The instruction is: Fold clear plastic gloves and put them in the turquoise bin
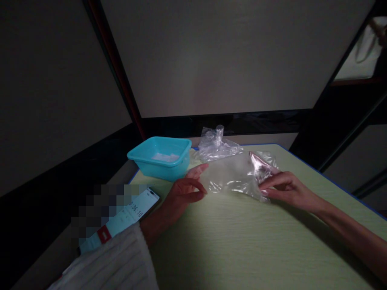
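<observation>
Bag, clear: lies over the bench between your left hand and right hand, long axis 9-to-3 o'clock. Right, nearer: pinches the 3 o'clock end. Left: curls at 9 o'clock; grip uncertain.

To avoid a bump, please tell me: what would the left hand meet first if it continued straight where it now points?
The left hand would probably meet the clear bag in the right hand first, just ahead of it; whether they already touch is unclear.
</observation>
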The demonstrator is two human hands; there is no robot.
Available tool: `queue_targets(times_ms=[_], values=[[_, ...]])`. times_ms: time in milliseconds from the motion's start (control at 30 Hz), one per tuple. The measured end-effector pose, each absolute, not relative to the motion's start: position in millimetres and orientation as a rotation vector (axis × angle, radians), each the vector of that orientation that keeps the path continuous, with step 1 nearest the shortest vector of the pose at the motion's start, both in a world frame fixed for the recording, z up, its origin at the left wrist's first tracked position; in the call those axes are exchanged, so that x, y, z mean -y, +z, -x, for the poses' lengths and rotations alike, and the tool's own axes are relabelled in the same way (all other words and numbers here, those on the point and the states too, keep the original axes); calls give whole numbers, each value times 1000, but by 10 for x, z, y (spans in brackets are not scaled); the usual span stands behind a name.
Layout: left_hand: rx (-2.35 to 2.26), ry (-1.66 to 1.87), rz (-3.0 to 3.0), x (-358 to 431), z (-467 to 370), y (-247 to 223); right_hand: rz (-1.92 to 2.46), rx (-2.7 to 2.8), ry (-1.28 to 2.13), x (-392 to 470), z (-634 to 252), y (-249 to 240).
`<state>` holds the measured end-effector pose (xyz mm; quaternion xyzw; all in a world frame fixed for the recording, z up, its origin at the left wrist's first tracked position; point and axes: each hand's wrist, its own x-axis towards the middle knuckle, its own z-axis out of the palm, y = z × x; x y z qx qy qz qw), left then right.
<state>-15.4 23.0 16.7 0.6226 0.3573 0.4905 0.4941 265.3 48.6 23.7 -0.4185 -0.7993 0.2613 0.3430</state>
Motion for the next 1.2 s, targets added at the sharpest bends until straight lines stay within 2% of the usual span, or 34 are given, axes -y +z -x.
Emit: queue_targets(times_ms=[133,367,667,967,1067,1167,1200], values=[[-908,1176,-1606,-275,234,143,955,2198,758,-506,-2737,237],[-823,1006,-1401,-383,264,-79,919,2429,932,-572,-2854,272],[-763,596,-1228,-273,256,-74,772,2225,1618,-531,-3044,413],[-718,267,-1260,-222,310,52,1096,2122,1897,-513,-3282,391],[-710,181,-1256,-223,327,81,1240,2098,1633,-448,-3321,314],[-722,111,-1264,-224,360,122,1365,1862,971,-399,-3342,229],[-725,91,-1270,-224,375,134,1344,1827,871,-401,-3347,215]])
